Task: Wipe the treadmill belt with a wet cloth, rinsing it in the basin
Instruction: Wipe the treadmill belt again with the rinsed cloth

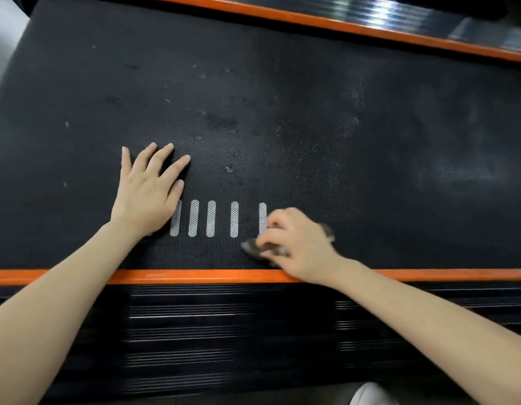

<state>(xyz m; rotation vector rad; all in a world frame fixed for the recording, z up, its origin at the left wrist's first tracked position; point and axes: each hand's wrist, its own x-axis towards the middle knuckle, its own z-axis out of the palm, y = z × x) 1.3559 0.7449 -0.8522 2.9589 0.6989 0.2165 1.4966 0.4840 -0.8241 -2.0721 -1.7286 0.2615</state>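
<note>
**Desk:** What surface are you looking at?

**Operator:** I am looking down on the black, dimpled treadmill belt (282, 112), which is filling most of my view. A row of white stripes (212, 219) is sitting on it. Pale specks and a dull smear are showing beyond the stripes and off to their right.

**Desk:** And the hands?

**Operator:** The left hand (148, 191) is lying flat on the belt just left of the stripes, fingers straight and spread, its edge covering part of the leftmost stripe. The right hand (297, 241) is curling round the cloth (253, 248), a dark crumpled wad, at the right end of the stripes and touching the last one. That hand is blurring, so I cannot tell more about the grip.

**Desk:** Edges and room?

**Operator:** An orange rail (194, 276) is running just on my side of the stripes, with a ribbed black side step (194, 331) below it. A second orange rail (341, 24) is bounding the belt well beyond the stripes. Grey floor (4, 39) is showing far to their upper left. A broad run of belt is stretching beyond the stripes and to both sides of them.
</note>
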